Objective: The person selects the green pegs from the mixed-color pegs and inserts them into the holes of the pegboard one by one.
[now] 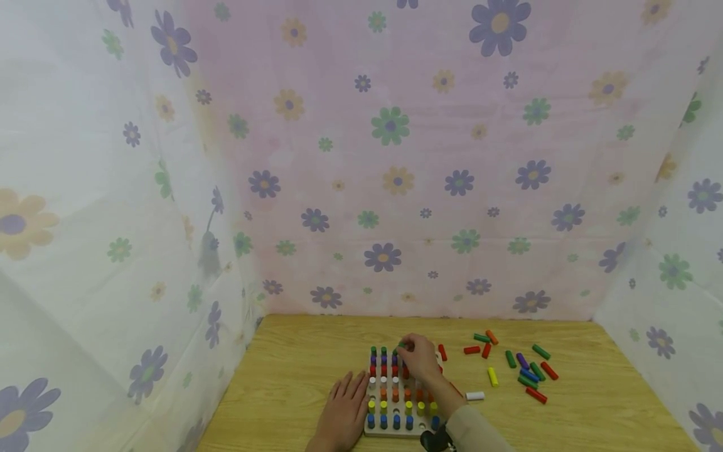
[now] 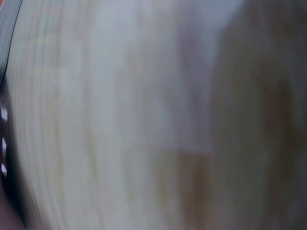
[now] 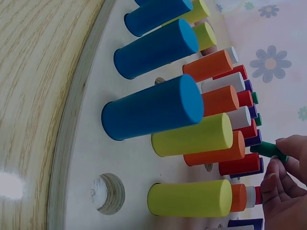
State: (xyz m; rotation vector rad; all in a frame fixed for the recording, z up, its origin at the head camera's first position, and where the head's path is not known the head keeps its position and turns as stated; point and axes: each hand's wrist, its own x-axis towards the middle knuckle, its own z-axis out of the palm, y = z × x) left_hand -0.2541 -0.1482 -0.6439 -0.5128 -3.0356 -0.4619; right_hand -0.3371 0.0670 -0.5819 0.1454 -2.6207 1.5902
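A pale wooden pegboard stands near the table's front, with coloured pegs upright in rows: blue closest, then yellow, orange, white, red, purple and green at the far end. Over the far green row, my right hand pinches a green peg between thumb and fingers, and the peg is tilted in the right wrist view. My left hand lies with fingers extended along the board's left edge. One bare hole shows in the blue row. The left wrist view is mostly blurred wood.
Loose pegs lie on the wooden table to the right of the board: several red and green ones, a yellow peg, a white peg and others. Flowered cloth hangs behind and at both sides.
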